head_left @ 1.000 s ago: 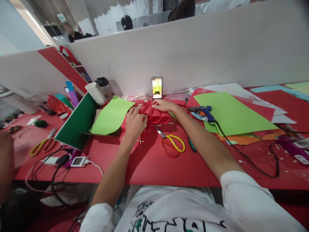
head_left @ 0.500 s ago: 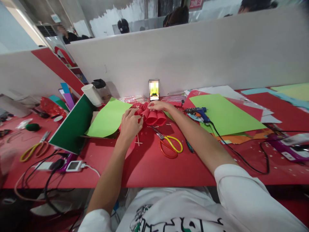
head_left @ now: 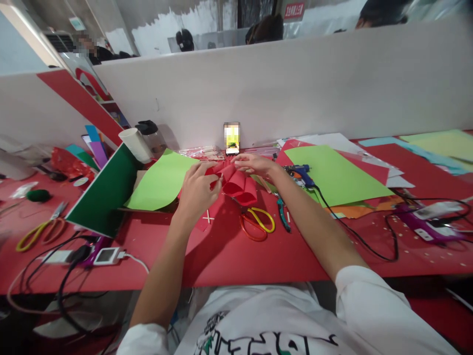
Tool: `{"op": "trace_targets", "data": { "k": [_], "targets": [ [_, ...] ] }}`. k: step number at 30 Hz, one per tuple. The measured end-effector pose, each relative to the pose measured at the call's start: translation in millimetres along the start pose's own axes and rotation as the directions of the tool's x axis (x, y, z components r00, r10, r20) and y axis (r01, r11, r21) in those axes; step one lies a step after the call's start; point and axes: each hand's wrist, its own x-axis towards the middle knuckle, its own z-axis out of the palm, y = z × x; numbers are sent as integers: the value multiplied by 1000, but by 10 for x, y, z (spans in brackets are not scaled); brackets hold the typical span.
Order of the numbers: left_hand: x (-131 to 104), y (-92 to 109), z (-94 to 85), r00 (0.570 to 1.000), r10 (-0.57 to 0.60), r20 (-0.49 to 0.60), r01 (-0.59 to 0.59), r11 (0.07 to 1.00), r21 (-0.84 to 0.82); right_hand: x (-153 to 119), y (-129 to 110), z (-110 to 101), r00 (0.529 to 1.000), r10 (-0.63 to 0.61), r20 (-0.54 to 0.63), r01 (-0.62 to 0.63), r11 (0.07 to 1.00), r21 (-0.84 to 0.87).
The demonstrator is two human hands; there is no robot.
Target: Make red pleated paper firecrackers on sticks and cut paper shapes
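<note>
Between my hands is a red paper piece made of several rolled loops (head_left: 236,183), its round open ends facing me. My left hand (head_left: 201,185) is closed on its left side, thumb and fingers pinching the paper. My right hand (head_left: 254,163) rests at its upper right edge, fingers closed on the paper at the back. Scissors with a yellow and a red handle (head_left: 260,223) lie just in front, their blades partly hidden under the loops. Teal-handled pliers (head_left: 284,215) lie to the right, near my right forearm.
A blue glue gun (head_left: 303,173) lies on green sheets (head_left: 338,175) at right, its cord trailing forward. A phone (head_left: 232,138) stands against the partition. At left are a green sheet (head_left: 162,178), a dark green board (head_left: 107,197), a bottle (head_left: 151,135) and power strips with cables.
The red paper piece has been lifted and tilted, its loops now lower toward the scissors and covering their blades. My right hand has shifted slightly right; the pliers are more exposed.
</note>
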Motion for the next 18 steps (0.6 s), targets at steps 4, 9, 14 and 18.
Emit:
{"op": "trace_targets", "data": {
  "k": [4, 9, 14, 18],
  "targets": [
    [-15, 31, -2, 1000, 2, 29, -2, 1000, 17, -93, 33, 40, 1000, 6, 8, -7, 988, 156],
    [-26, 89, 23, 999, -6, 42, 5, 1000, 31, -101, 73, 22, 999, 22, -26, -16, 975, 223],
    [-30, 149, 114, 1000, -21, 12, 20, 998, 54, -133, 92, -26, 994, 63, -84, -37, 957, 288],
    [-34, 181, 161, 1000, -4, 12, 3, 997, 73, -124, 127, -23, 997, 65, -34, -45, 908, 417]
  ]
}}
